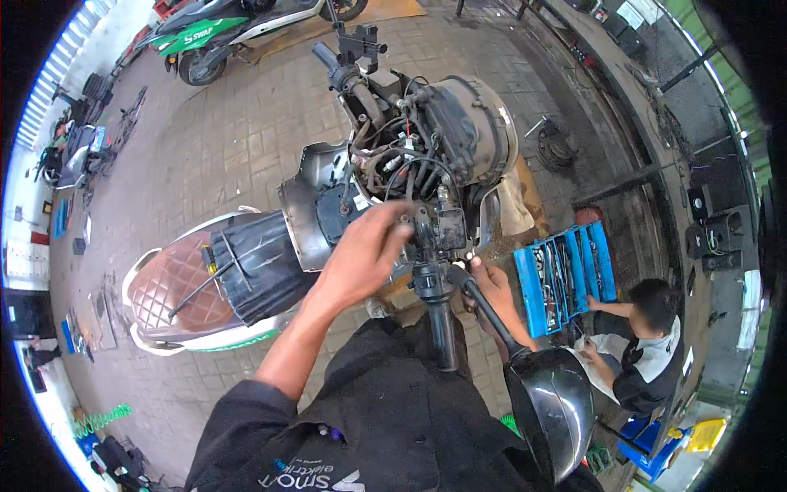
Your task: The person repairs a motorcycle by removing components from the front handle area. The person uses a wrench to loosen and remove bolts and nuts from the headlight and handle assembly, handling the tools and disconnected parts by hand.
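A partly dismantled scooter stands before me, its front open and wires (402, 156) bare around the steering head. My left hand (369, 250) reaches over the handlebar's middle, beside the black brake fluid reservoir (451, 230); its fingertips are smeared by motion. My right hand (493, 291) is by the brake lever side of the handlebar, fingers bent closed. What they hold, if anything, is hidden by the mirror stem. The black handlebar grip (442, 336) points toward me, and the mirror (553, 402) hangs at its right.
A long-handled tool (201, 291) lies across the brown seat (176, 287) and a black plastic panel (258, 266). At right, a co-worker (648, 344) crouches by an open blue toolbox (537, 283) full of tools. A green-and-white scooter (197, 37) stands at the far left.
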A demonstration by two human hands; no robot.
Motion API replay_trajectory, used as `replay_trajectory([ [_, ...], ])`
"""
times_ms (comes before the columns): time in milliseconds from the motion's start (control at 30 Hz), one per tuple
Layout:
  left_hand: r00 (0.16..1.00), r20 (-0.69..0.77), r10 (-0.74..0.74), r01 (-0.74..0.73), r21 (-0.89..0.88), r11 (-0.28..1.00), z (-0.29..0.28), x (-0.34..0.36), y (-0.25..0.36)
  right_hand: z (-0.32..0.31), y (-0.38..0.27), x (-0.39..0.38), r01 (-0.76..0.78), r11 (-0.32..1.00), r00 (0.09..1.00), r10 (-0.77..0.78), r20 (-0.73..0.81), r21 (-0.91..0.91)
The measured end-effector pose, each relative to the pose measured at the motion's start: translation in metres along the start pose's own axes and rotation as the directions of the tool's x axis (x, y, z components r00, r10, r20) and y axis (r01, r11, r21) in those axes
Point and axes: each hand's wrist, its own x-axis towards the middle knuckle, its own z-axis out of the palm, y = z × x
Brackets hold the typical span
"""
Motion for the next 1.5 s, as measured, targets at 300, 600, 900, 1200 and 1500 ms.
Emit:
replay_trajectory([
  [300,0.99,0.098,0.098,-0.126,0.347,0.929,0.036,0.064,0.004,-0.004,-0.041,-0.013,-0.247,0.961,0.958,0.223,0.181,0.124],
  [600,0.991,-0.131,-0.037,0.05,0.098,0.994,0.035,0.046,0.017,0.0,-0.031,-0.006,-0.196,0.967,0.978,0.181,0.1,0.164],
  [900,0.984,0.113,-0.138,0.148,-0.081,0.986,0.011,-0.019,0.013,-0.011,-0.04,-0.007,-0.33,0.919,0.927,0.272,0.26,0.216],
  [1200,0.997,0.069,0.015,-0.013,-0.027,1.0,0.009,-0.007,0.004,-0.001,-0.047,-0.012,-0.309,0.939,0.945,0.286,0.157,0.148],
  [1500,0.977,0.215,-0.002,0.023,-0.095,0.995,0.006,0.003,0.001,-0.002,-0.031,-0.004,-0.243,0.958,0.967,0.226,0.116,0.153],
])
